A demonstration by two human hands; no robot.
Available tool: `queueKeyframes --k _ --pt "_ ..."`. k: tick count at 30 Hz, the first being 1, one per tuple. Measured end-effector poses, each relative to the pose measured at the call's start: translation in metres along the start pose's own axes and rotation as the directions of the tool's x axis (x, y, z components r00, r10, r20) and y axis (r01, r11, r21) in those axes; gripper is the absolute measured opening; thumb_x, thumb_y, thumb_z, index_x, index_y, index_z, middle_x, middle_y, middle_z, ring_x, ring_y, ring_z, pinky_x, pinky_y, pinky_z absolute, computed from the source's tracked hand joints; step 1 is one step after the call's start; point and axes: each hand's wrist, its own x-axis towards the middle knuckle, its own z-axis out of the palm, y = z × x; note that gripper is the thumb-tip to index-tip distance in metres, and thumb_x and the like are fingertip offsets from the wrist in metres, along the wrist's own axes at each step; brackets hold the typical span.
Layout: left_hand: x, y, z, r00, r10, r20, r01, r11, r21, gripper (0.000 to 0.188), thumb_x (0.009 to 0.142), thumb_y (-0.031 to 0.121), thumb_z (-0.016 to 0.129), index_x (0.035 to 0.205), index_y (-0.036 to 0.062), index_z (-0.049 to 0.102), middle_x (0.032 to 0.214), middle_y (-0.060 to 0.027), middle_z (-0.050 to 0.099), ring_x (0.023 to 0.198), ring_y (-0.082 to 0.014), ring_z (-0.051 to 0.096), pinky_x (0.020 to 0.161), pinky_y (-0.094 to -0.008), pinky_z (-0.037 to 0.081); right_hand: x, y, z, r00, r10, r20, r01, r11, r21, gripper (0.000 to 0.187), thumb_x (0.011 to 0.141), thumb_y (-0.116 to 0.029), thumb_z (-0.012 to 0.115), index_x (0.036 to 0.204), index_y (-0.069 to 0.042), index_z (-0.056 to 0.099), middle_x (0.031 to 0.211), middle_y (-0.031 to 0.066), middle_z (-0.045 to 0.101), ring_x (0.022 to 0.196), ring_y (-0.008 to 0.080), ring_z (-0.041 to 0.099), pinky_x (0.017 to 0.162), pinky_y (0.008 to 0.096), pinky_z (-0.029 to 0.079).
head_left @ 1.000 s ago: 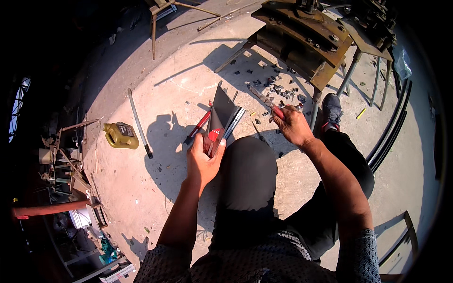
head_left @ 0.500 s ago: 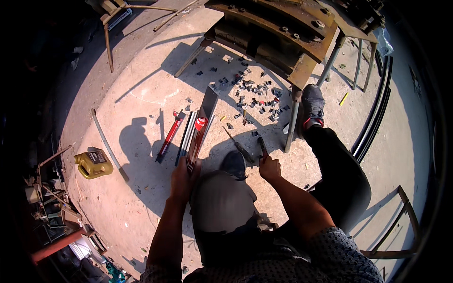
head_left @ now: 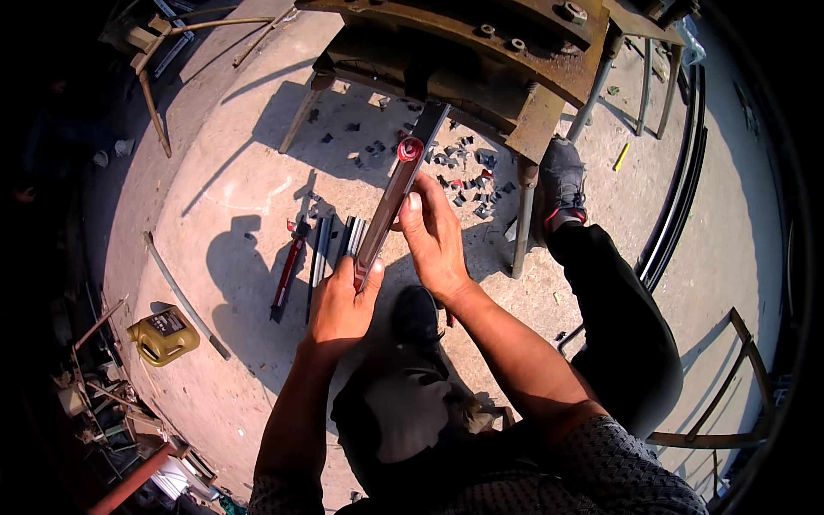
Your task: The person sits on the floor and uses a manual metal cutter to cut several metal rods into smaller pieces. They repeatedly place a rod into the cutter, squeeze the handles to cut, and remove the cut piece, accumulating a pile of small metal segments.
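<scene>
A long dark flat bar (head_left: 388, 199), with a round red mark near its upper end, slants up and away over the floor. My left hand (head_left: 337, 307) is closed round its lower end, thumb on top. Fingers and thumb of my right hand (head_left: 438, 245) close on the bar's right edge around mid-length. The far tip of the bar overlaps the front of the rusty steel frame in the picture; whether they touch I cannot tell. On the floor left of my hands lie a red-and-black strip (head_left: 289, 270) and several grey metal strips (head_left: 320, 249).
The rusty bolted steel frame (head_left: 539, 123) stands on legs ahead. Many small dark scraps (head_left: 485, 160) litter the floor under it. A gold jug (head_left: 165, 336) and a curved rod (head_left: 187, 296) are at left. Long black bars (head_left: 687, 172) and a metal frame (head_left: 721, 403) are at right.
My right hand has let go of the dark, red-handled tool and moved up onto the bar. The bar has come up and forward, toward the rusty frame. My view has shifted.
</scene>
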Motion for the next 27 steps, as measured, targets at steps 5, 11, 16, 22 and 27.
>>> queueKeyframes --k 5,11,16,22,27 --pt "0.004 -0.002 0.004 1.0 -0.01 0.005 0.01 1.0 0.028 0.048 0.103 0.049 0.058 0.1 0.0012 0.06 0.086 -0.0268 0.069 0.084 -0.0484 0.068 0.074 -0.0526 0.052 0.01 -0.013 0.002 0.999 0.035 0.001 -0.035 0.999 -0.021 0.057 0.107 -0.04 0.057 0.143 0.003 0.046 0.097 0.0077 0.063 0.085 0.014 0.061 0.075 0.0317 0.054" --pt "0.002 0.003 0.003 0.998 0.04 -0.038 -0.033 0.987 0.156 0.042 0.101 0.046 0.06 0.099 0.0033 0.057 0.085 -0.0255 0.07 0.081 -0.0485 0.069 0.074 -0.055 0.053 0.015 -0.016 0.0 0.997 0.077 0.006 -0.077 0.996 0.045 0.042 0.108 -0.033 0.058 0.131 0.001 0.052 0.089 0.0054 0.064 0.076 0.0111 0.059 0.066 0.0292 0.052" --pt "-0.004 0.012 -0.002 0.996 0.055 -0.074 -0.035 0.968 0.247 0.042 0.1 0.045 0.062 0.102 0.004 0.056 0.086 -0.0245 0.071 0.08 -0.0477 0.069 0.074 -0.0561 0.054 0.015 -0.023 0.004 0.999 0.029 -0.017 -0.026 0.986 0.167 0.033 0.107 -0.027 0.058 0.125 0.001 0.054 0.083 0.005 0.066 0.064 0.0079 0.058 0.053 0.027 0.047" --pt "-0.004 0.023 -0.004 0.994 0.04 -0.103 -0.01 0.961 0.276 0.04 0.101 0.041 0.063 0.1 0.0007 0.06 0.082 -0.0259 0.069 0.081 -0.0485 0.068 0.07 -0.0542 0.051 0.02 -0.026 0.002 0.998 0.067 0.0 -0.066 0.98 0.189 0.025 0.107 -0.024 0.056 0.118 -0.002 0.053 0.08 0.0026 0.063 0.06 0.0066 0.055 0.05 0.0248 0.047" --pt "-0.006 0.032 -0.013 0.997 -0.022 -0.074 0.041 0.962 0.27 0.04 0.101 0.04 0.064 0.098 0.0008 0.06 0.082 -0.0251 0.069 0.079 -0.0466 0.069 0.071 -0.0533 0.052 0.02 -0.028 0.005 0.996 0.087 -0.009 -0.083 0.973 0.216 0.024 0.107 -0.024 0.056 0.116 -0.002 0.052 0.078 0.0018 0.061 0.057 0.0068 0.054 0.048 0.0249 0.045"
